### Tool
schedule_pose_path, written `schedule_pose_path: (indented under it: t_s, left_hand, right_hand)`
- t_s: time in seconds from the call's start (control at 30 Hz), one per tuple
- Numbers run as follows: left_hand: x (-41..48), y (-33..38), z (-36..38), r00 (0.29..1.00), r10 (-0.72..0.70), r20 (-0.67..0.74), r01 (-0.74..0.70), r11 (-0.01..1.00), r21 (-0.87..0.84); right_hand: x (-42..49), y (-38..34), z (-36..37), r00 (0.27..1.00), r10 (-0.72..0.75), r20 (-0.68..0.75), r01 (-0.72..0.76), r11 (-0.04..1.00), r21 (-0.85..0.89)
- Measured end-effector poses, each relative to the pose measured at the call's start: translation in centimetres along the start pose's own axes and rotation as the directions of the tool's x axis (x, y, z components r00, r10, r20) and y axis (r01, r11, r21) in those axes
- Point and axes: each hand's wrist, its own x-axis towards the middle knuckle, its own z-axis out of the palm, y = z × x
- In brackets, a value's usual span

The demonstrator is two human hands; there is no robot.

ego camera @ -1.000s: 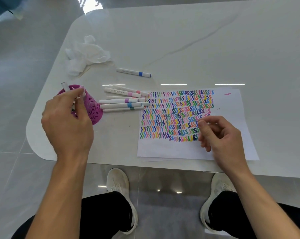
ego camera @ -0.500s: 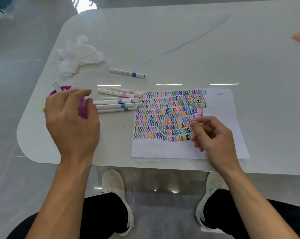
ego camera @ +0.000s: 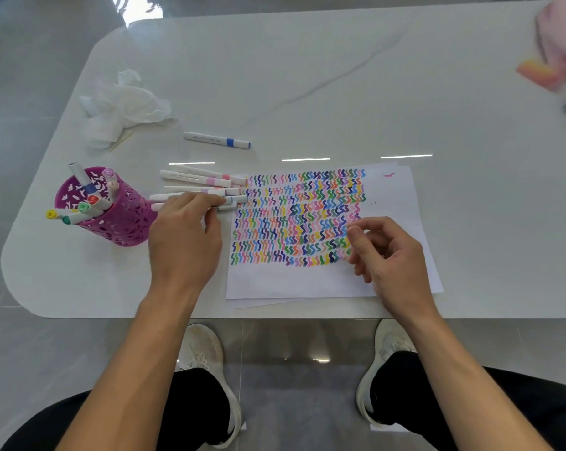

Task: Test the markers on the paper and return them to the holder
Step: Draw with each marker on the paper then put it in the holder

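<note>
A purple cut-out holder (ego camera: pixel 125 219) stands at the table's left with several capped markers in it. To its right, several white markers (ego camera: pixel 197 179) lie side by side next to the paper (ego camera: pixel 389 203), which is covered in rows of coloured zigzag marks. My left hand (ego camera: pixel 185 236) lies over the nearest markers of that group, fingers curled on one of them. My right hand (ego camera: pixel 385 255) rests on the paper's lower right part, fingers loosely curled with nothing in them. A lone marker with a blue band (ego camera: pixel 216 139) lies farther back.
A crumpled white tissue (ego camera: pixel 122 104) sits at the back left with a thin wooden stick beside it. Blurred pink and orange things (ego camera: pixel 555 56) lie at the far right edge. The table's front edge runs just below the paper, above my shoes.
My left hand left the holder and moved right onto the group of loose markers. A marker it held now stands in the holder. My right hand stayed on the paper.
</note>
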Motion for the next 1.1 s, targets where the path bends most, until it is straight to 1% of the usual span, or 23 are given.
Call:
schedule_pose_path:
  t_s: [0.1, 0.2, 0.43, 0.7, 0.93, 1.1]
  left_hand:
    - [0.2, 0.1, 0.9, 0.997, -0.04, 0.061, 0.038, 0.999, 0.027]
    - [0.3, 0.2, 1.4, 0.994, -0.068, 0.086, 0.064, 0.997, 0.043]
    - [0.1, 0.3, 1.9, 0.994, -0.078, 0.072, 0.07, 0.992, 0.109]
    - [0.1, 0.1, 2.1, 0.991, -0.097, 0.096, 0.085, 0.989, 0.117]
    - [0.0, 0.4, 2.1, 0.988, -0.087, 0.125, 0.073, 0.99, 0.118]
    - [-0.1, 0.3, 1.9, 0.979, -0.065, 0.192, 0.039, 0.99, 0.135]
  right_hand:
    - [0.0, 0.1, -0.3, 1.0, 0.008, -0.007, -0.008, 1.0, -0.003]
    - [0.0, 0.1, -0.5, 1.0, 0.006, -0.01, -0.006, 1.0, -0.002]
    - [0.0, 0.2, -0.9, 1.0, 0.012, -0.021, -0.012, 1.0, 0.022]
    - [-0.1, 0.0, -0.8, 0.999, 0.034, -0.019, -0.034, 0.999, 0.013]
    - [0.0, -0.1, -0.6, 0.999, 0.041, -0.023, -0.04, 0.999, 0.02]
    - [-0.1, -0.3, -0.5, 0.999, 0.044, -0.019, -0.044, 0.999, 0.007]
